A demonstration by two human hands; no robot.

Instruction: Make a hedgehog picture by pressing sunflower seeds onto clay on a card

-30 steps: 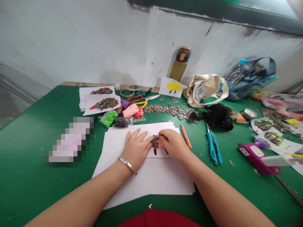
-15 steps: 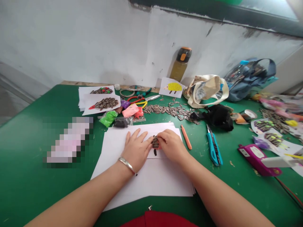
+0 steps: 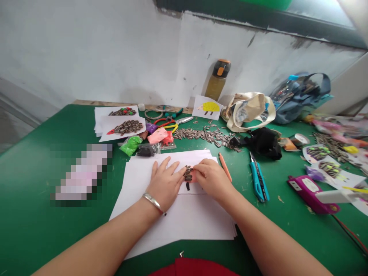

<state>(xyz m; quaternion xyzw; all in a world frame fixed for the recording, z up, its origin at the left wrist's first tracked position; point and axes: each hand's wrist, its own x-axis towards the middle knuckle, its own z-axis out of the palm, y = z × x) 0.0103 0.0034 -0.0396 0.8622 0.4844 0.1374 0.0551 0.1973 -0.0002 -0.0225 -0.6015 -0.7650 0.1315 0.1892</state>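
My left hand [image 3: 166,183] lies spread on a stack of white paper [image 3: 189,220], with a bracelet at the wrist. Its fingertips touch the left edge of a cluster of striped seeds [image 3: 188,174]. The seeds sit on a pink shape [image 3: 193,177] with a dark leg, on a small white sheet. On the right side of this shape, my right hand [image 3: 211,176] has its fingers pinched together at the seeds. Whatever is between those fingertips is too small to make out. An orange stick [image 3: 225,167] rests to the right of that hand.
Loose seeds [image 3: 207,135] lie behind the paper. Packs of coloured clay [image 3: 131,145], pliers and scissors [image 3: 184,120] are at back left. A blue cutter [image 3: 259,180] and magenta glue gun [image 3: 313,194] lie right. A bottle [image 3: 217,81] and cloth bag [image 3: 250,111] stand by the wall.
The fingers of my right hand have shifted slightly to the right, and more of the pink shape shows beside the seeds. My left hand stays on the paper.
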